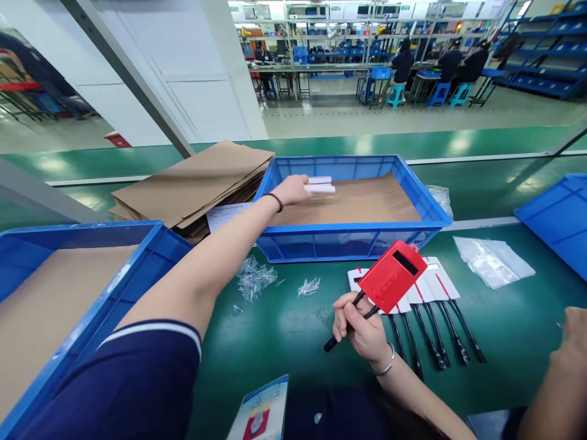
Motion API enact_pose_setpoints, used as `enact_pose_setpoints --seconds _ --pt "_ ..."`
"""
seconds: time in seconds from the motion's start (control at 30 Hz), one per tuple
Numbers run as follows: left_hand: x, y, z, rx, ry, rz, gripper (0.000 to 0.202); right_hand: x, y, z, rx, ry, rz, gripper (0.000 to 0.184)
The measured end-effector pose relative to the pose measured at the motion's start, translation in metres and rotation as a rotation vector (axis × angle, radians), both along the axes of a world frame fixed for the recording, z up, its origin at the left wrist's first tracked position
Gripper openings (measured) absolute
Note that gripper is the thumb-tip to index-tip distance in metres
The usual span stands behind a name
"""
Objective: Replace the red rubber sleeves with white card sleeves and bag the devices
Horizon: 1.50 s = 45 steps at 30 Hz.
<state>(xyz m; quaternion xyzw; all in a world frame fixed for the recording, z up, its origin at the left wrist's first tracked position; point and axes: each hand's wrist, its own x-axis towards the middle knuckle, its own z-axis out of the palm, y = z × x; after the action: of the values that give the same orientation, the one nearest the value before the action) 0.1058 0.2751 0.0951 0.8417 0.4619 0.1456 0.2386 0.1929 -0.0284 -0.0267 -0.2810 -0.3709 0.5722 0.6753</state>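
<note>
The left hand (293, 190) reaches over the near left part of the blue crate (321, 240), its fingers closed on a pair of white pieces (322, 188) that point toward the crate's middle. Whether those pieces touch the brown sheet (385, 198) lining the crate cannot be told.

The right hand (360, 327), on the near side of the crate, pinches the black leads (370, 313) of a red unit (393, 276) between thumb and fingers. The red unit is held tilted in front of the crate's near right corner, its dark window (a narrow black strip) facing up. In this view it partly covers a row of white units (443, 278), which lie nearer than that corner with black cables (430, 333) trailing away from the crate.

Just in front of the crate's near left part, a loose pile of clear slivers (255, 278) lies on the green table (275, 360), with a smaller heap (309, 286) to its right. Brown sheets (197, 183) are stacked left of the crate. Clear bags (493, 261) lie to its right, and farther right shows a co-worker's hand (575, 333), its grip unclear.
</note>
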Motion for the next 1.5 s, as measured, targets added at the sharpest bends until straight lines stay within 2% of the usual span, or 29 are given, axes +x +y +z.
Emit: enact_pose_setpoints --seconds 0.1,0.17,0.2,0.33,0.47,0.63,0.73,0.8,0.93,1.0,1.07,1.17,1.23,1.37,1.5 --pt "-0.043 -0.041 0.02 -0.111 -0.288 0.01 0.033 0.004 0.0 0.003 -0.01 -0.039 -0.103 0.014" --pt "-0.076 -0.081 0.024 -0.331 -0.657 -0.004 0.045 0.007 0.001 0.006 -0.028 -0.087 -0.174 0.012" --pt "-0.091 -0.103 0.021 -0.406 -0.759 -0.004 0.05 0.007 0.001 0.007 -0.04 -0.11 -0.208 0.011" --pt "-0.135 -0.179 -0.005 -0.62 -0.862 0.045 0.05 0.005 0.006 0.01 -0.095 -0.187 -0.311 0.013" --pt "-0.158 -0.219 -0.04 -0.762 -0.913 0.137 0.043 -0.003 0.007 0.012 -0.121 -0.324 -0.29 0.017" --pt "-0.171 -0.244 -0.069 -0.84 -0.945 0.185 0.042 -0.016 0.007 0.012 -0.113 -0.485 -0.185 0.029" --pt "-0.175 -0.256 -0.08 -0.789 -0.89 0.155 0.037 -0.023 0.01 0.01 -0.132 -0.512 -0.126 0.038" --pt "-0.178 -0.264 -0.084 -0.63 -0.787 0.123 0.032 -0.026 0.012 0.008 -0.156 -0.521 -0.12 0.034" --pt "-0.185 -0.275 -0.087 -0.098 -0.468 0.052 0.025 -0.031 0.012 0.006 -0.2 -0.51 -0.075 0.027" --pt "-0.186 -0.278 -0.089 0.078 -0.402 0.006 0.026 -0.034 0.012 0.004 -0.201 -0.488 -0.052 0.026" --pt "-0.182 -0.28 -0.096 0.149 -0.489 0.056 0.029 -0.037 0.011 0.003 -0.215 -0.453 -0.069 0.024" --pt "-0.169 -0.282 -0.111 0.174 -0.861 0.23 0.037 -0.042 0.01 0.004 -0.271 -0.387 -0.11 0.021" --pt "-0.159 -0.284 -0.123 0.192 -1.066 0.287 0.031 -0.046 0.009 0.004 -0.291 -0.347 -0.125 0.018" --pt "-0.15 -0.289 -0.137 0.169 -1.14 0.392 0.01 -0.055 0.004 0.003 -0.292 -0.327 -0.163 0.016" --pt "-0.156 -0.29 -0.138 -0.058 -1.151 0.492 0.008 -0.059 0.0 -0.004 -0.304 -0.36 -0.152 0.012"
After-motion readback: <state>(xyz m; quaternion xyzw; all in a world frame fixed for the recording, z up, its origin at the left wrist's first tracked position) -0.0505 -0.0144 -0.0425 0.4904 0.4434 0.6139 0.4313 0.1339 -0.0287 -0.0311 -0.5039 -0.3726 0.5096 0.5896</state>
